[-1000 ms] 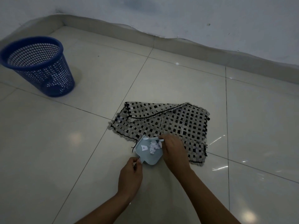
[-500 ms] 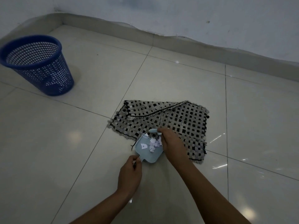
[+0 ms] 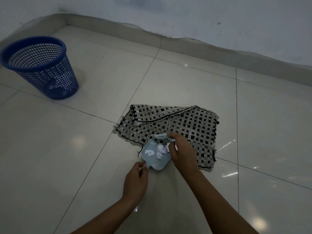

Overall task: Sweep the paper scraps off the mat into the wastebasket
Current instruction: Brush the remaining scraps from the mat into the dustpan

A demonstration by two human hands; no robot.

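A black-and-white woven mat (image 3: 185, 125) lies on the tiled floor, its far left corner folded over. A small light-blue dustpan (image 3: 152, 159) sits at the mat's near left edge and holds several white paper scraps (image 3: 160, 152). My left hand (image 3: 135, 180) pinches the dustpan's short handle. My right hand (image 3: 183, 152) grips a small light-blue brush (image 3: 162, 136) at the pan's mouth, over the mat's edge. The blue mesh wastebasket (image 3: 40, 68) stands upright at the far left, well away from both hands.
Glossy pale floor tiles (image 3: 84, 149) surround the mat. A wall with a raised skirting (image 3: 202, 46) runs along the back and curves round behind the wastebasket.
My right hand has drawn the brush from over the pan back out to the pan's mouth at the mat's edge. My left hand and the dustpan have barely moved.
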